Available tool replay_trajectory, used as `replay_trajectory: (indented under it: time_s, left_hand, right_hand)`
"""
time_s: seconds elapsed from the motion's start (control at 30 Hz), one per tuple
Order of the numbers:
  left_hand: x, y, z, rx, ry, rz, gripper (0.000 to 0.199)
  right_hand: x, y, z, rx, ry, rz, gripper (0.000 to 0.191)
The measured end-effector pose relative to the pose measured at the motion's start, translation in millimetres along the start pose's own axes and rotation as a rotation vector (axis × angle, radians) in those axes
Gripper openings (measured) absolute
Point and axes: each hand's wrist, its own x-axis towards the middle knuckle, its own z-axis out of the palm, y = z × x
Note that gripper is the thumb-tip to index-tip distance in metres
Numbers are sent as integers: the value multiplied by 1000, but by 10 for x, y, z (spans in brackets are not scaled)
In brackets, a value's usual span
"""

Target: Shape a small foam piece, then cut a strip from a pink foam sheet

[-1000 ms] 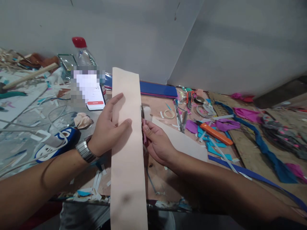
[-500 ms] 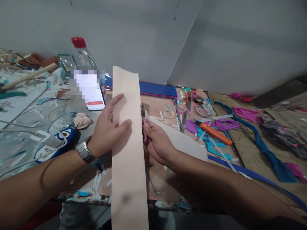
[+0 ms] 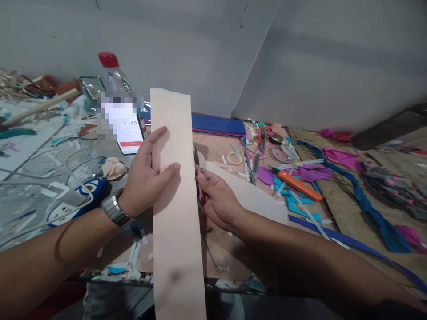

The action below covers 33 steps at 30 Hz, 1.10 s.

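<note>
A long pale strip of paper-like material [image 3: 176, 231] runs upright through the middle of the view, its lower end past the table edge. My left hand [image 3: 145, 178] grips it from the left side, thumb and index finger lying over its face. On the strip's right edge, my right hand [image 3: 216, 195] is closed on pink-handled scissors [image 3: 199, 184]; their dark blade shows just above the fingers, partly hidden by the strip. Another pale sheet [image 3: 247, 189] lies flat on the table behind my right hand.
A lit phone [image 3: 128, 133] leans by a red-capped bottle [image 3: 115, 75] at the back left. A blue power strip [image 3: 76, 202] with cables is left. An orange cutter [image 3: 300, 185], tape rings and coloured scraps lie right. Folded blue material [image 3: 218, 124] rests along the wall.
The strip's upper part has shifted slightly left and up, together with my left hand. My right hand and the scissors have moved a little left along with its edge.
</note>
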Motion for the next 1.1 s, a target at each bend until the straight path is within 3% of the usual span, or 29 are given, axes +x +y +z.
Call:
replay_trajectory:
  time_s: [0.47,0.67,0.87,1.1]
  left_hand:
    - [3,50,8,-66,-13,-26,70]
    - [72,113,-31,-162,64,-4,58]
    - [149,78,-103,-194,97,-35,56]
    - [141,73,-127,-158,17,-99,45]
  right_hand:
    - [-2,-7,18,19,16,8,36]
    - [-35,13,18,-11,23,10,38]
    - [-25,25,-18,-89,-55,-56,33]
    - [-42,2,-2,-150,-101,-118,29]
